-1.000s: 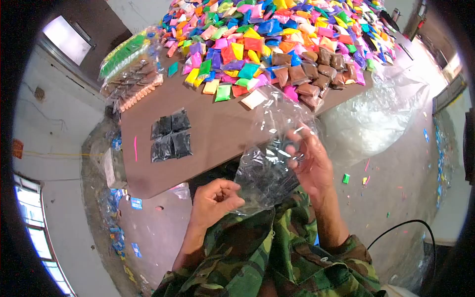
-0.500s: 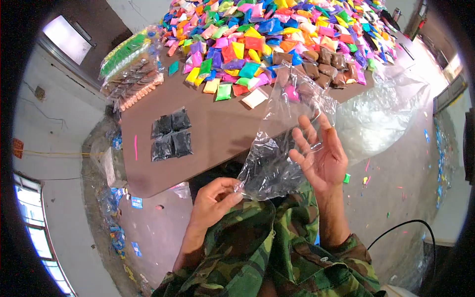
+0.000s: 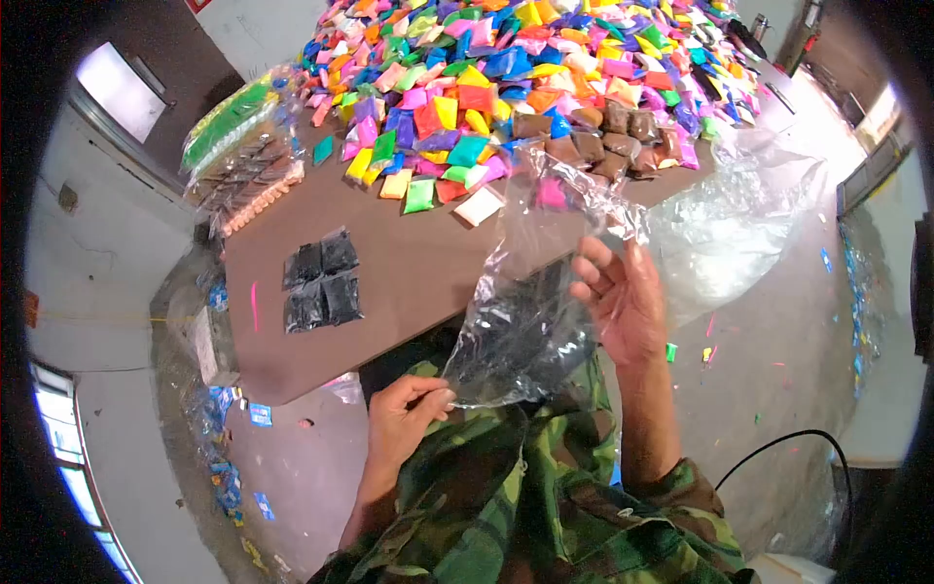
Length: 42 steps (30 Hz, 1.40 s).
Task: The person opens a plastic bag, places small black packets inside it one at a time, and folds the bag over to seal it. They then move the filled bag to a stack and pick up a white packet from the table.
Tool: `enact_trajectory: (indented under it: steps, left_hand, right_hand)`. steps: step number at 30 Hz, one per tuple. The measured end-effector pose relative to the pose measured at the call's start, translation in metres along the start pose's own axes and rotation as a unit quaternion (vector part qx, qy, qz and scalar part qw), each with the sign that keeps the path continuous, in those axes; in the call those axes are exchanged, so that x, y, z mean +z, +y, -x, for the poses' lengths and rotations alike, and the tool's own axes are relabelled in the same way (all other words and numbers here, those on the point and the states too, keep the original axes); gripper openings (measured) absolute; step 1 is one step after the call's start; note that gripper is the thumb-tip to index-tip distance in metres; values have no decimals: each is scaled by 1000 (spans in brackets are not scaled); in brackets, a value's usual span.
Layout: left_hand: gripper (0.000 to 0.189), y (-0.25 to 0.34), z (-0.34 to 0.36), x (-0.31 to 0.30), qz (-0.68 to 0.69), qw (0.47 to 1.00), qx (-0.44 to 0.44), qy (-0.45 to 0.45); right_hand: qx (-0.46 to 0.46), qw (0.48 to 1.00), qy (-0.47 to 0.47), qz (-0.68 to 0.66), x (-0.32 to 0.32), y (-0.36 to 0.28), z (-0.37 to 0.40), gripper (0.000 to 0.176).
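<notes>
The clear bag (image 3: 520, 341) looks very light and limp, likely slippery, its film apt to cling to itself and to tear or stretch if tugged hard. It would best be held by a corner or along the rim, with thumb and fingertips. It is see-through and creased, full of bright glints, with a narrower upper part and a wide lower part; it looks empty. It hangs in the middle of the frame, between the hands, in front of the edge of the table (image 3: 409, 268). The left hand (image 3: 401, 414) has its thumb and forefinger closed on the lower left corner. The right hand (image 3: 632, 316) is half open, fingers apart and gently curled beside the bag's right side; whether they grip any film, I cannot tell. Black packets (image 3: 323, 282) lie left of centre
</notes>
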State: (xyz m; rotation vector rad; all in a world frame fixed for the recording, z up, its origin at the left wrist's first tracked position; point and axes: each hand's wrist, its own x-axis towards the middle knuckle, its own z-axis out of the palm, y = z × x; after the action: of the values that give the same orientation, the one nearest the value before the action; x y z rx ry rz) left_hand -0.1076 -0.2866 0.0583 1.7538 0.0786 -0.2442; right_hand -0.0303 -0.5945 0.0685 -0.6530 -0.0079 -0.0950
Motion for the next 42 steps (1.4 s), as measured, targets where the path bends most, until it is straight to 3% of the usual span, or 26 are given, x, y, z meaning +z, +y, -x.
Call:
enact_trajectory:
  steps: [5,12,15,25,28,31,34,37,38,42]
  left_hand:
    - [14,-16,0,-2,-28,999,23,0]
    - [12,-22,1,-1,-27,999,32,-5]
    - [12,-16,1,2,-29,999,22,-5]
    - [11,-10,-8,4,21,1000,24,0]
    - [13,-12,-13,0,15,1000,7,-11]
    - [21,-3,-23,-3,-106,985,124,-47]
    - [32,1,-41,1,-15,989,146,-16]
    - [36,27,-50,8,111,985,97,-86]
    - [29,29,-54,9,40,997,47,-53]
    - [26,27,-63,14,137,989,56,-3]
  right_hand:
    - [-12,999,17,41,-6,-6,-2,47]
    - [-55,998,34,5,0,-22,-8,32]
    - [-66,991,106,43,2,-24,-17,34]
    - [46,986,4,160,4,-6,-3,57]
    - [100,973,-33,203,14,-1,10,48]
    - [108,949,-81,284,20,5,12,36]
    - [97,928,-143,330,32,1,13,32]
    - [111,899,-200,372,50,-4,11,31]
    - [147,895,-194,373,59,-6,11,30]
    - [109,896,-119,413,56,3,4,32]
